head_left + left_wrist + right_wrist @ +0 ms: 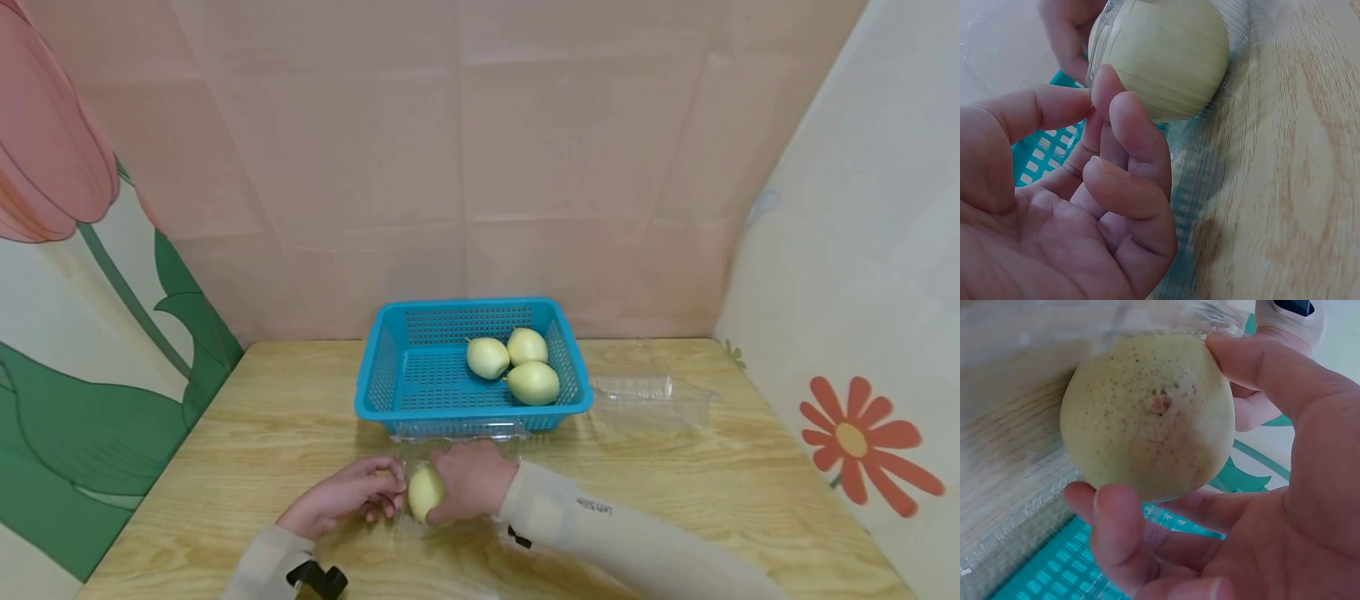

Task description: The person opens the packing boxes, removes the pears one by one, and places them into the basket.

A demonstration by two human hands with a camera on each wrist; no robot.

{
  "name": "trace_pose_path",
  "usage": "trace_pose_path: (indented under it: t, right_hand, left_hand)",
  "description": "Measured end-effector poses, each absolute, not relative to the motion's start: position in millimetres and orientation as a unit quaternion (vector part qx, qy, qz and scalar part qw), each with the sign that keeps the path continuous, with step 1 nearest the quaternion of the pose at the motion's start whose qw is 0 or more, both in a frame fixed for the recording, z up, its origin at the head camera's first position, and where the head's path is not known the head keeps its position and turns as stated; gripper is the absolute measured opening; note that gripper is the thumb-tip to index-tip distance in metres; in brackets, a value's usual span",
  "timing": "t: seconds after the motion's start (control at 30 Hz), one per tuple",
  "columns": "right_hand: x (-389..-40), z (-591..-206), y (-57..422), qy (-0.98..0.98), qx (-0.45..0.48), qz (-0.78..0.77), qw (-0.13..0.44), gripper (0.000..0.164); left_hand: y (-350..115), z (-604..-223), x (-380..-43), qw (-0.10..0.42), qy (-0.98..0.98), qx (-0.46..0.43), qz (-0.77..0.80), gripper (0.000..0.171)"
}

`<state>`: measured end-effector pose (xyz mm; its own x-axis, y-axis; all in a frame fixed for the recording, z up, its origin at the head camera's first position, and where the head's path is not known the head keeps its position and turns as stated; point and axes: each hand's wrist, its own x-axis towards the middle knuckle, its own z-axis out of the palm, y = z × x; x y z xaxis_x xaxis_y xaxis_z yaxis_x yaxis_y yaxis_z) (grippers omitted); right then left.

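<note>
A pale yellow-green pear [424, 493] sits in the left part of a clear plastic box [408, 450] in front of the basket. My right hand [476, 479] grips this pear, thumb on one side and fingers on the other; the right wrist view shows its speckled end. At the box's left side, my left hand [348, 497] pinches the thin plastic edge between thumb and index finger, its other fingers curled loosely. In the left wrist view, the pear [1163, 59] shows through the clear wall. My right hand hides much of the box's inside.
Behind the box stands a blue perforated basket [472, 414] with three pears [533, 383] in its right half. Another clear plastic container [652, 404] lies right of it on the wooden table [300, 417]. A pink backdrop and patterned side panels surround the table.
</note>
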<state>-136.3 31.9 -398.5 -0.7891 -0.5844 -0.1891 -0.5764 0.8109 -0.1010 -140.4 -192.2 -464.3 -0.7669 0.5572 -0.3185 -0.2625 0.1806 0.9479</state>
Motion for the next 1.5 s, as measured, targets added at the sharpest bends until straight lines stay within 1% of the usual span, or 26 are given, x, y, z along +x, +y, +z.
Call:
trace_pose_path:
  t: [0.3,0.53,0.73,1.0,1.1,1.17,1.27,1.43,1.5]
  right_hand:
    - [-139,-398,32,0.944,-0.313,-0.014,0.100,0.052]
    - [-139,-397,36,0.940,-0.330,-0.001,0.083,0.058]
    - [-138,-398,43,0.934,-0.351,-0.008,0.067,0.055]
    - [-138,-396,53,0.935,-0.342,-0.043,0.088,0.065]
    - [-137,-395,58,0.935,-0.333,-0.071,0.095,0.063]
    - [-137,-393,61,0.937,-0.328,-0.079,0.094,0.059]
    - [-135,-388,67,0.938,-0.326,-0.082,0.089,0.059]
    - [-133,-380,78,0.933,-0.344,-0.084,0.058,0.063]
    - [-131,-377,82,0.929,-0.358,-0.085,0.043,0.060]
  left_hand:
    - [-192,-464,-141,0.323,0.697,0.105,0.632,0.004]
    - [-191,-464,-141,0.324,0.698,0.108,0.630,0.005]
    - [-191,-462,-138,0.326,0.697,0.108,0.630,0.004]
    - [-190,-462,-137,0.325,0.697,0.110,0.629,0.003]
    - [-190,-462,-137,0.324,0.698,0.108,0.630,0.005]
    - [-190,-462,-137,0.322,0.698,0.107,0.631,0.007]
    - [-190,-462,-136,0.320,0.698,0.106,0.632,0.009]
    - [-190,-462,-137,0.316,0.702,0.107,0.629,0.005]
    - [-191,-462,-137,0.314,0.704,0.108,0.628,0.005]
